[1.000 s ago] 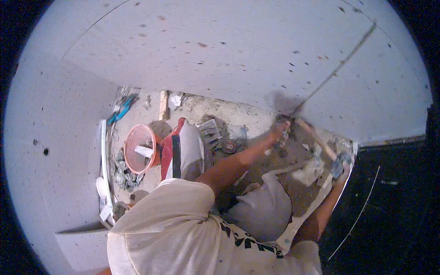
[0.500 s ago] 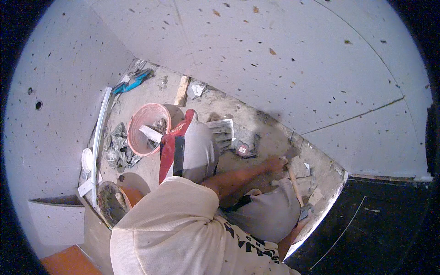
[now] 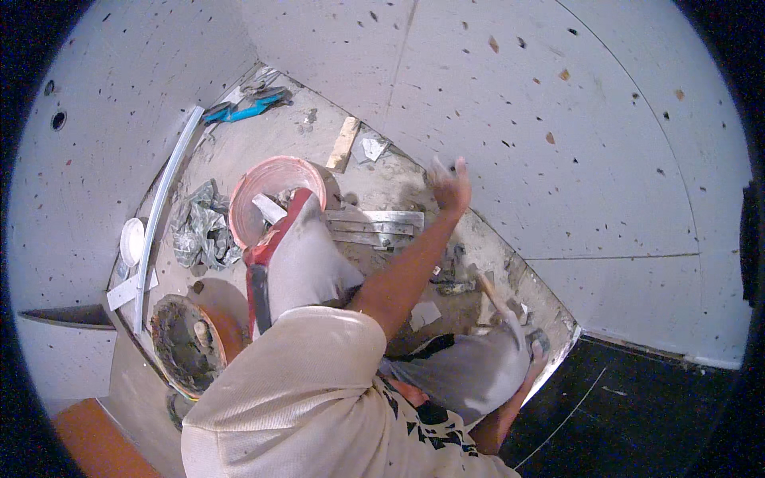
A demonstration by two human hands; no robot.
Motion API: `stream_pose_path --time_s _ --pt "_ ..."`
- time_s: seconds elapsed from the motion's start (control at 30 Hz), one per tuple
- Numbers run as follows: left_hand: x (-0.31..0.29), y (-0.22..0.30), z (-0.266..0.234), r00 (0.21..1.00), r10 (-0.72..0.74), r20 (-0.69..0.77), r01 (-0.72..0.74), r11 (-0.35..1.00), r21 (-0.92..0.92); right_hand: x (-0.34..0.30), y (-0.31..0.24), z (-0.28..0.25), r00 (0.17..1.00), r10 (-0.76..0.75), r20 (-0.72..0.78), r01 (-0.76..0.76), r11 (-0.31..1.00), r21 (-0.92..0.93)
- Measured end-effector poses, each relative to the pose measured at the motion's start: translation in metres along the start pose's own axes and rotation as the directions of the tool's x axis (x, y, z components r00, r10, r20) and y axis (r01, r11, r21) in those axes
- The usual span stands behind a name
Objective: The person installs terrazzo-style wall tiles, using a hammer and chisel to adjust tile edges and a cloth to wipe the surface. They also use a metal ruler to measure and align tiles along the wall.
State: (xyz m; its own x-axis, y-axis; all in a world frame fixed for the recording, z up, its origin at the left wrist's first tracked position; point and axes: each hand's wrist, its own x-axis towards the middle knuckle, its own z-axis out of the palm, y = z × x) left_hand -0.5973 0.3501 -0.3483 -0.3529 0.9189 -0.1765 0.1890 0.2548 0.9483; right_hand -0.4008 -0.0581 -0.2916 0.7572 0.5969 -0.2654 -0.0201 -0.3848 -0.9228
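Note:
My left hand (image 3: 451, 190) is raised near the foot of the speckled grey wall (image 3: 518, 135), its fingers spread and nothing in them. I cannot tell whether it touches the wall. At the lower right, my right hand (image 3: 539, 363) shows only in part beyond my bent knee (image 3: 470, 378); its fingers are mostly hidden. Next to it is a small dark grey piece (image 3: 539, 340). A tool's wooden handle (image 3: 488, 289) slants toward it, partly behind the knee. Below my left forearm lies a pale slatted piece (image 3: 378, 229) on the dusty floor.
A pink bucket (image 3: 239, 213) stands by my other leg, and a mortar-filled bucket (image 3: 231, 331) sits nearer left. Crumpled plastic (image 3: 198, 227), a long metal strip (image 3: 166, 187), a blue-handled tool (image 3: 251, 109) and a wood offcut (image 3: 343, 143) lie around. A black panel (image 3: 621, 414) borders the right.
My left hand has left the wooden handle's end and moved up and left toward the wall, with fingers now spread. The view has shifted; the wooden handle lies at a different slant.

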Motion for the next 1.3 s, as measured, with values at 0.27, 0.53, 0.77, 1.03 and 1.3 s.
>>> stream_pose_path --time_s 0.27,0.53,0.77,1.03,1.3 --pt "0.112 0.081 -0.074 0.985 0.127 -0.119 -0.158 0.94 -0.301 0.011 -0.156 0.129 0.923 -0.223 0.313 0.323 0.89 -0.321" --pt "0.132 0.061 -0.063 0.976 0.147 -0.16 -0.195 0.919 -0.343 0.005 -0.2 0.274 0.627 0.14 0.766 0.593 0.552 -0.586" --pt "0.147 0.054 -0.071 0.965 0.186 -0.185 -0.243 0.902 -0.358 0.008 -0.12 0.361 0.478 0.409 0.778 0.76 0.252 -0.599" --pt "0.142 0.064 -0.068 0.969 0.205 -0.135 -0.242 0.895 -0.375 0.057 0.052 0.349 0.354 0.25 0.901 0.493 0.769 -0.407" --pt "0.146 0.056 -0.074 0.974 0.196 -0.112 -0.223 0.912 -0.343 0.041 -0.011 0.371 0.477 0.368 0.798 0.456 0.672 -0.583"
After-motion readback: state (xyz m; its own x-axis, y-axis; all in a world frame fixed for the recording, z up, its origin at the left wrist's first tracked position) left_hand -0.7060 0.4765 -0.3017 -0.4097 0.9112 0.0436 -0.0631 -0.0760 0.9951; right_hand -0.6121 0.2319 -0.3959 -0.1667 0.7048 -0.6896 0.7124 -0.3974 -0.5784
